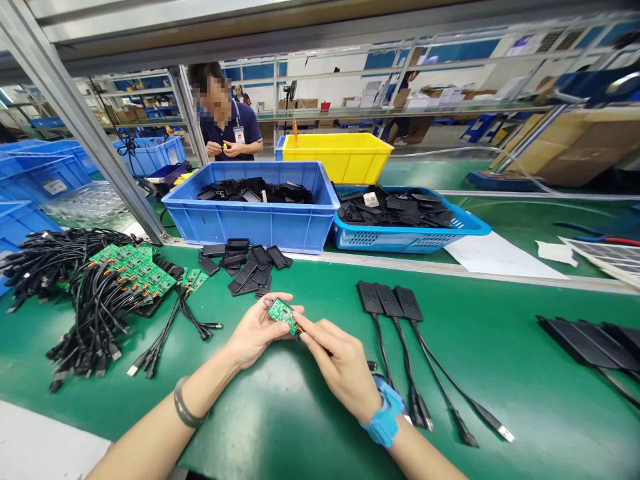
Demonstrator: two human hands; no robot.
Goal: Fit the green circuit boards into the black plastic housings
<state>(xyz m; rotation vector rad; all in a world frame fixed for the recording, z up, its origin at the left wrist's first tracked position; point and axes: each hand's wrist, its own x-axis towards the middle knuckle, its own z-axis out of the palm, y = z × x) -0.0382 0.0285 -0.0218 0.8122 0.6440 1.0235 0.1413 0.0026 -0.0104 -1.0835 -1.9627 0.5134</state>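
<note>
A small green circuit board (pixel 281 312) is held above the green belt (pixel 500 360) between both my hands. My left hand (pixel 255 330) pinches its left side with fingers curled. Fingers of my right hand (pixel 340 363) are closed on its right end, where a black cable joins; that wrist wears a blue strap. Loose black plastic shells (pixel 247 263) lie just beyond the hands. To the right, three assembled black units with cables (pixel 395 303) lie side by side.
A heap of black cables with green boards (pixel 107 280) fills the left. Behind stand a blue crate (pixel 255 213) and a blue basket (pixel 407 230) of black shells, and a yellow bin (pixel 340 155). A person in a dark shirt (pixel 227 123) works opposite. More black units (pixel 590 340) lie at right.
</note>
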